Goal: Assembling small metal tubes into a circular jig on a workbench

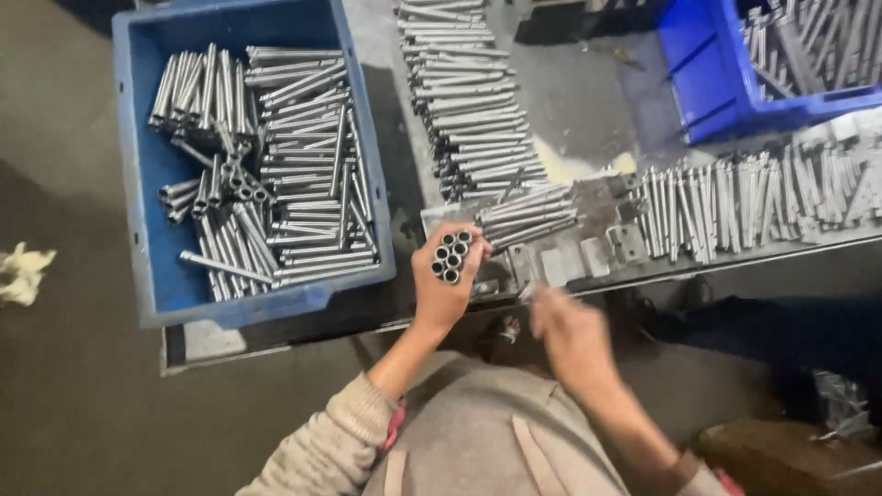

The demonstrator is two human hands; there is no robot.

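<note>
Tubes (452,256): steel, stiff, slick, heavy when bundled. We find left hand (445,287) clenched round their middle; right hand (567,328) blurred, its fingers' state unreadable.

We see dim, flat light, with glare on the steel tubes (303,138). Our right hand (568,332) is motion-blurred; the corners darken.

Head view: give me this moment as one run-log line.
left hand: grips bundle of metal tubes, ends up | right hand: blurred, contents unclear | blue crate: tubes inside | workbench: tube rows
</note>
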